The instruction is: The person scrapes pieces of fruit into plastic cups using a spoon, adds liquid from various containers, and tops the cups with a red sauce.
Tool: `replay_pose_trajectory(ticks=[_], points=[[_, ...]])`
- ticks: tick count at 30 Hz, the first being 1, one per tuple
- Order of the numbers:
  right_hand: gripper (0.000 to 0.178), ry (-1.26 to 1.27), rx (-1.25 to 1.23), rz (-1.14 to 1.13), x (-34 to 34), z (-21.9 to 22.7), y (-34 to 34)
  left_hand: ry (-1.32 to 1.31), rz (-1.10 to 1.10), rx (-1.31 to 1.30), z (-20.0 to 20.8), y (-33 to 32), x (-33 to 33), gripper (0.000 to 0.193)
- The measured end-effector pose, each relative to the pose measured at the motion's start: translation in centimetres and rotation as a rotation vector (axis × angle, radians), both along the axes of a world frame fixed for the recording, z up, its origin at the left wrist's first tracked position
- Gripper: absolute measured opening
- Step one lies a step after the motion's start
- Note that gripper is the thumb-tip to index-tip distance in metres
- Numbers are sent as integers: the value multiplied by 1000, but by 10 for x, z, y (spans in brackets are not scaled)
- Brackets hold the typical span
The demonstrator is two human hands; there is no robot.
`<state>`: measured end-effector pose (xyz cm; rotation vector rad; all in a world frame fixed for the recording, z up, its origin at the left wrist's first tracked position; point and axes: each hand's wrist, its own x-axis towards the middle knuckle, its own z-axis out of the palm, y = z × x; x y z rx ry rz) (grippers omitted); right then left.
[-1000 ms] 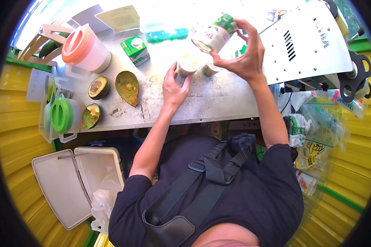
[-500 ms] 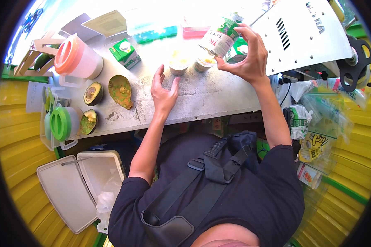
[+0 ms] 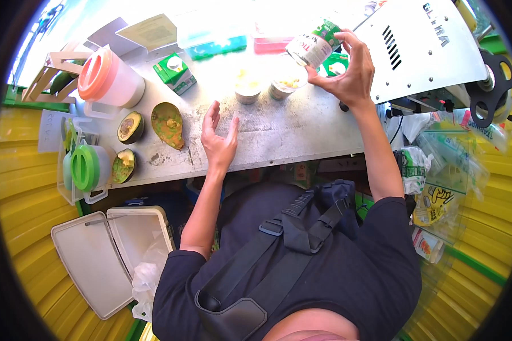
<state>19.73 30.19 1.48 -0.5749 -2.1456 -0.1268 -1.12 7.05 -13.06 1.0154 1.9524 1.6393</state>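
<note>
My right hand (image 3: pixel 352 71) grips a green and white tin can (image 3: pixel 314 44), raised and tilted above the counter. Just below and left of the can stands a clear plastic cup (image 3: pixel 283 87) with pale yellow pieces in it. A second clear cup (image 3: pixel 247 91) with similar pale contents stands to its left. My left hand (image 3: pixel 219 139) hovers over the counter's near part, fingers apart and nothing in them. Left of that hand lie an avocado skin (image 3: pixel 168 126) scraped mostly bare, an avocado half with its pit (image 3: pixel 131 127), and a partly scooped half (image 3: pixel 124 166).
On the metal counter (image 3: pixel 210 153) stand a green carton (image 3: pixel 174 74), a pink-lidded pitcher (image 3: pixel 109 77) and a green-lidded pitcher (image 3: pixel 88 166). Another green carton (image 3: pixel 337 65) is partly behind my right hand. A large metal machine (image 3: pixel 415 51) borders the right. An open cooler (image 3: pixel 136 230) sits below left.
My right hand has lifted the can slightly up and right, away from the right cup. The left hand has drawn back toward me, away from the left cup.
</note>
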Motion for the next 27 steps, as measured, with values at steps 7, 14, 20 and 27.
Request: replay_pose_trajectory(ticks=[7, 14, 20, 27], points=[[78, 33, -16, 22, -17, -5, 1, -16, 1, 28, 1, -5, -2, 63], [77, 21, -12, 68, -16, -6, -10, -25, 4, 45, -1, -6, -4, 63], [76, 18, -30, 54, -1, 2, -19, -46, 3, 26, 0, -7, -5, 63], [72, 25, 1, -4, 7, 3, -12, -27, -16, 53, -1, -4, -7, 63]])
